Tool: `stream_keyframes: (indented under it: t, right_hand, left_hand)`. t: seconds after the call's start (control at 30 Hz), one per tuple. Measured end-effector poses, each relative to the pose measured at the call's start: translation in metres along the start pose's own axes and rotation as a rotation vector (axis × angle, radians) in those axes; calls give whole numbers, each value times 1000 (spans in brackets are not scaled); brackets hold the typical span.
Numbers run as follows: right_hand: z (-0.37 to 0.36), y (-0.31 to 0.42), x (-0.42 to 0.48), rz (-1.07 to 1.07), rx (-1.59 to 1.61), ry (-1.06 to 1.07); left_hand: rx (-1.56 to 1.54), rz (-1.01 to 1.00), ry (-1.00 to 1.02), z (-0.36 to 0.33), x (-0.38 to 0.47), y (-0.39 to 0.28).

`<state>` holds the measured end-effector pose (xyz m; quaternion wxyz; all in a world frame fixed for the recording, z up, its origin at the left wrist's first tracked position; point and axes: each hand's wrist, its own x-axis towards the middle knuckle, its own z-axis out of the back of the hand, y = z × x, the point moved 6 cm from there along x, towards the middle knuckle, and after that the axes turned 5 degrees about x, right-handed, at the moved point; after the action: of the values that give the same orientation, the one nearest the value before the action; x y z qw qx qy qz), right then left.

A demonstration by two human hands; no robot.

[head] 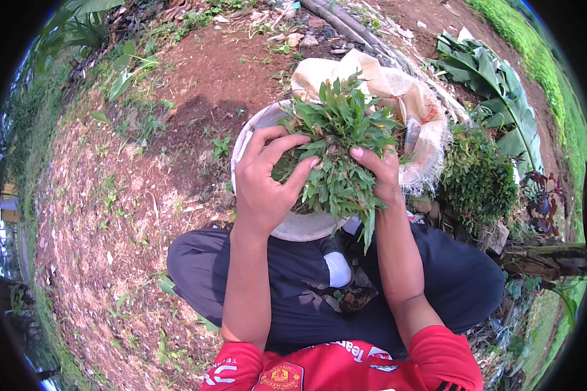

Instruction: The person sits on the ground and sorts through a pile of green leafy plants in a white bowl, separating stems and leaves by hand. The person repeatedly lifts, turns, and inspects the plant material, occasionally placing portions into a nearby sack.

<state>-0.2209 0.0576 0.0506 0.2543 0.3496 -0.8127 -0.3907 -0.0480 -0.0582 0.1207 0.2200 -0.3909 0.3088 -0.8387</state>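
Observation:
A thick bunch of green leafy cuttings (340,166) is held above a pale round basin (305,230), hiding much of its inside. My right hand (384,171) grips the bunch from its right side, thumb pressed on the leaves and the other fingers mostly hidden behind. On the left side, my left hand (276,178) is curved, thumb and fingers apart, with its fingertips at the leaves. Whether those fingertips pinch a stem cannot be made out. A whitish woven sack (420,156) with a frayed edge lies open just beyond and to the right of the basin.
Another heap of leafy cuttings (479,176) sits right of the sack. Beyond it lies a large cut banana-like leaf (508,107). Long poles (342,24) lie on the ground ahead. A log (543,261) is at the right, and bare soil with weeds (117,195) spreads left.

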Motion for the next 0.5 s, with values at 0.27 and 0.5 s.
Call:
stream_keyframes:
  t: [0.27,0.5]
  right_hand:
    - [-3,-1,2,-29,-1,40]
    - [-9,8,-2,-21,17,51]
  left_hand:
    - [-70,34,-83,-3,-7,-2]
    - [-119,-195,-79,1,-3,-12]
